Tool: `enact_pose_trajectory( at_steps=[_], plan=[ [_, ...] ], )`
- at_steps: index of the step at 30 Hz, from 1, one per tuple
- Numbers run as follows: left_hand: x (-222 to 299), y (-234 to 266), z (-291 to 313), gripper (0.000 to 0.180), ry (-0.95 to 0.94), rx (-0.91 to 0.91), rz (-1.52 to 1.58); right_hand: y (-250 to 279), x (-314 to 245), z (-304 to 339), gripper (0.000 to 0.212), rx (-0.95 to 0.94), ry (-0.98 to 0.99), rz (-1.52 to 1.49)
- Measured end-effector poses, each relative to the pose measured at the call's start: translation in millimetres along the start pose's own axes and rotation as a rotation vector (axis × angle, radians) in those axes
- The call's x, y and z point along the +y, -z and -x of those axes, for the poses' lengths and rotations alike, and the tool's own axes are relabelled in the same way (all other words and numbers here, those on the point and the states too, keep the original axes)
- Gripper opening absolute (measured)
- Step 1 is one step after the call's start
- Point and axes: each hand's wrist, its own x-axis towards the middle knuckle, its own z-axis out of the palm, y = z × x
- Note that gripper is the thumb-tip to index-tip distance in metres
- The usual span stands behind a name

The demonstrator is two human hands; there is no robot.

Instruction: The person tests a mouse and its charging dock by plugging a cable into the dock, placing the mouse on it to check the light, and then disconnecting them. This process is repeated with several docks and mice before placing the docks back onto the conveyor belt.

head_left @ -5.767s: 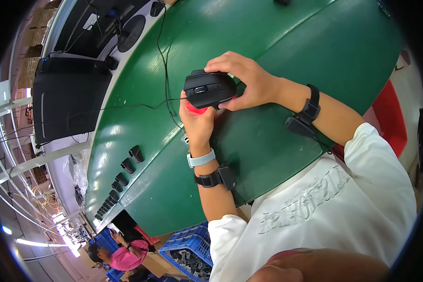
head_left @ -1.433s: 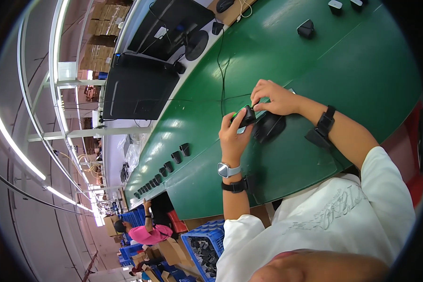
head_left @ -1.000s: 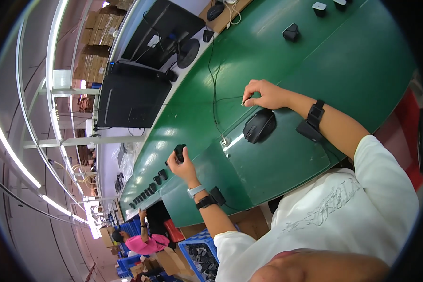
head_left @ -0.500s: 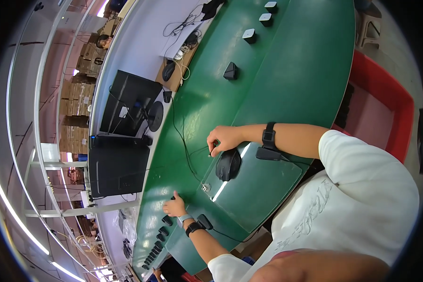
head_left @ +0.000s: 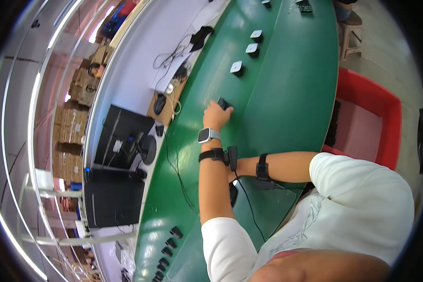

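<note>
Head view: left hand (head_left: 216, 115) spans a black block (head_left: 222, 103) on the table (head_left: 277, 117); whether it grips cannot be told. Right hand (head_left: 231, 173), apart from it, is mostly hidden behind the left arm (head_left: 215, 185), near the mouse (head_left: 234, 193); state indeterminable. Judged by layout, the near-left row (head_left: 171, 243) is likely done; this block and the far white-topped blocks (head_left: 237, 68) probably remain.

I see my left hand (head_left: 216, 116) out over the green table (head_left: 286, 117), fingers and thumb at a black block (head_left: 223, 102); I can't tell how firm the grip is. My right hand (head_left: 232, 173) sits mostly hidden behind the left forearm, near a half-covered mouse (head_left: 233, 194). Farther off stand three white-topped blocks (head_left: 237, 69). More black blocks (head_left: 176, 231) line up at near left. A monitor (head_left: 119, 136) is left, a red bin (head_left: 394, 122) right.
</note>
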Motion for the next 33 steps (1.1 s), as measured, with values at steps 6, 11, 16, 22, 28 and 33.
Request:
enact_pose_trajectory(
  at_steps=[6,11,16,22,28,33],
  plan=[
    [69,6,-9,0.053,-0.143,0.106,0.28,40,83,37,0.073,0.237,0.554,0.581],
    [-33,90,114,0.047,-0.075,0.592,1.382,7,-39,-4,0.023,0.162,-0.118,0.423],
    [-117,60,224,0.061,0.124,0.67,1.57,6,-49,-5,0.024,0.325,-0.063,0.27],
    [-105,9,269,0.059,0.129,0.565,1.653,0,-57,-6,0.023,0.311,-0.1,0.261],
    [-114,-14,267,0.054,0.08,0.476,1.661,-1,-43,-5,0.023,0.316,0.023,0.46],
    [-116,-16,271,0.05,0.111,0.482,1.651,-1,-45,-6,0.02,0.284,-0.057,0.51]
  ],
)
